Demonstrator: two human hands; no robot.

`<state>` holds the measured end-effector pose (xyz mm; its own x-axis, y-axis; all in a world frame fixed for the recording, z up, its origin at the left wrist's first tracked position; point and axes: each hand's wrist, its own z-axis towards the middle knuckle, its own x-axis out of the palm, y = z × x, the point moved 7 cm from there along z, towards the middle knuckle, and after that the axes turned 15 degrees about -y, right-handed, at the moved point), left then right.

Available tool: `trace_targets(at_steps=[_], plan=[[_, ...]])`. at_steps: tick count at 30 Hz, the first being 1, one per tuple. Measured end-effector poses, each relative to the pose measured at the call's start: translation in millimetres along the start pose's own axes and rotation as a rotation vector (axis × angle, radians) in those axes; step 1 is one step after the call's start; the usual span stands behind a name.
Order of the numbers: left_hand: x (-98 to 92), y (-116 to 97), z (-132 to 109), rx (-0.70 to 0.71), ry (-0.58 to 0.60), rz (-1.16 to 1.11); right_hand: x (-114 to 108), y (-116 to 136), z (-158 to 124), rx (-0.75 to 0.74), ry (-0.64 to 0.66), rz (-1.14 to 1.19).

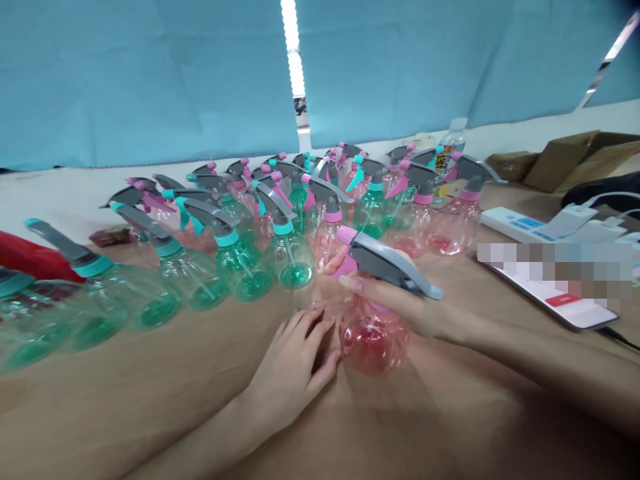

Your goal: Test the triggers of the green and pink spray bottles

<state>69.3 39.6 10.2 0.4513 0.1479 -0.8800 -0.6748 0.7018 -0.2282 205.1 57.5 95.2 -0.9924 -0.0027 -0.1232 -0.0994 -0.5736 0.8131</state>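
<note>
A pink spray bottle (373,343) with a grey and pink trigger head stands in front of me. My right hand (395,293) is wrapped round its neck just under the head, fingers around the pink trigger. Just left of the bottle, my left hand (303,350) rests on the table with its fingers bent and apart, nothing in it. Its thumb tip comes close to the bottle's base; whether they touch I cannot tell. Behind my hands, a clear green spray bottle (293,267) and a pink spray bottle (330,233) stand nearest.
Many more green and pink spray bottles crowd the back of the wooden table (200,387). On the right lie a phone (545,287) and a white power strip (520,223) with plugs. Behind are a drink bottle (454,140) and a cardboard box (565,160). Something red (35,257) lies left.
</note>
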Motion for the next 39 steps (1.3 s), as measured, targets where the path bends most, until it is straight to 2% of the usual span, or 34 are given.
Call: trace_targets(at_steps=[11,29,34,39], plan=[[-2.6,-1.3,0.1,0.004,-0.009,0.002,-0.7,-5.1,-1.8,0.064,0.023,0.007],[-2.6,-1.6,-0.1,0.007,-0.015,0.002,-1.2,-1.5,-1.9,0.046,0.017,0.029],[-2.8,-1.5,-0.8,0.008,-0.018,0.004,0.0,-7.0,-3.0,0.112,0.044,0.011],[-3.7,-1.6,-0.1,0.008,-0.030,0.002,-1.4,-3.9,-2.8,0.059,0.018,0.017]])
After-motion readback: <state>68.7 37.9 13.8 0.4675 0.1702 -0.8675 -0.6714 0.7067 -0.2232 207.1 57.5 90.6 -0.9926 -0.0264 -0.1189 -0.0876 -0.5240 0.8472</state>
